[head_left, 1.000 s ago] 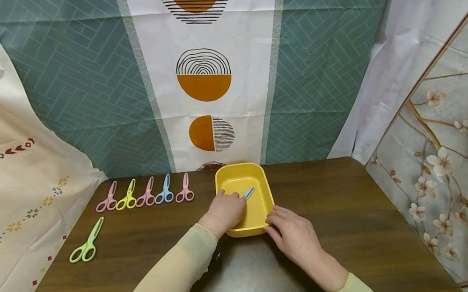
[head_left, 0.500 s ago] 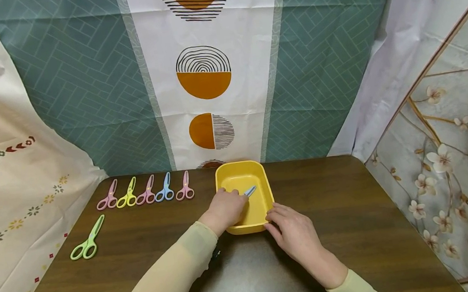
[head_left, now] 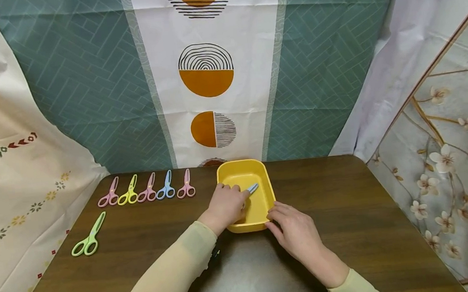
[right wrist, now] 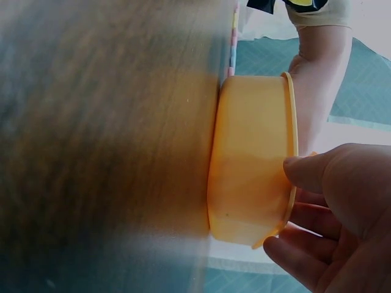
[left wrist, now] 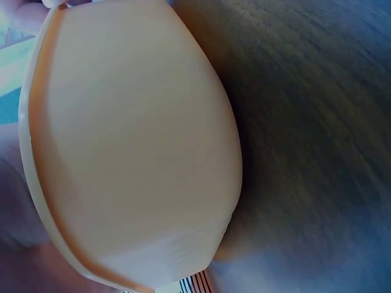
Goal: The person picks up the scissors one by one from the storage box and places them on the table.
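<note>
In the head view a yellow plastic bin (head_left: 248,228) sits on the table. My left hand (head_left: 225,204) reaches down into it and grips a pair of light blue scissors. Only the blades of the scissors (head_left: 252,188) show, pointing to the far right; the palm and fingers hide the handles. My right hand (head_left: 294,227) holds the near right corner of the bin, thumb at the front rim and fingers along the right side. The right wrist view shows that thumb and the fingertips of the right hand (right wrist: 342,213) at the rim of the bin (right wrist: 250,159).
Left of the bin, a row of scissors lies along the table's far edge: pink (head_left: 109,193), yellow (head_left: 128,191), pink (head_left: 147,189), blue (head_left: 165,186) and pink (head_left: 185,186). Larger green scissors (head_left: 90,235) lie nearer, at the left. Patterned cloths (head_left: 317,86) hang around the table (head_left: 373,226).
The left hand has shifted slightly within the bin, and the scissor blades with it have moved a little toward the far right. The right hand stays at the corner. The head view has shifted slightly.
</note>
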`<state>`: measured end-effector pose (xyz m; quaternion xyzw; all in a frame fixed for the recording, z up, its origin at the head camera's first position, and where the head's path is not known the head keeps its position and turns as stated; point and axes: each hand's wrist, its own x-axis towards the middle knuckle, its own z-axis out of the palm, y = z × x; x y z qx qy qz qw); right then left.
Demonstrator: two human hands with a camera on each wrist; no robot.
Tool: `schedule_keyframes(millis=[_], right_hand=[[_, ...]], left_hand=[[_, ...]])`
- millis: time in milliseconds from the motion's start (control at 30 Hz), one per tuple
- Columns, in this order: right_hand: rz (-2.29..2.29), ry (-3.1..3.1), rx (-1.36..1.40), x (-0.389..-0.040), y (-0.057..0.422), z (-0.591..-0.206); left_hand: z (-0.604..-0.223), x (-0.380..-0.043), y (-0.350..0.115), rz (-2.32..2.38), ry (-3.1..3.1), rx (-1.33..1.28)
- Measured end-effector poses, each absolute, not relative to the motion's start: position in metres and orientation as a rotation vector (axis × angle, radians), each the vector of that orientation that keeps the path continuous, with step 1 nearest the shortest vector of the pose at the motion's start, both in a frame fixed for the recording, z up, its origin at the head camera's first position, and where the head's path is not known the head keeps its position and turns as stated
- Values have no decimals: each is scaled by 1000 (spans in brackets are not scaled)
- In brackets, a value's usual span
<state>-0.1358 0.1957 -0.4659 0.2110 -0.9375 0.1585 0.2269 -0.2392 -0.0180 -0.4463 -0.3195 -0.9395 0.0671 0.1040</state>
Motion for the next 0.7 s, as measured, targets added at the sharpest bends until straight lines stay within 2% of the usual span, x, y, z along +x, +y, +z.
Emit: schedule_keyframes(millis=[700], right_hand=[[424,-2600,577,-136,195,-464]], left_hand=[[-440,-232,-28,-27,-2682,-874]])
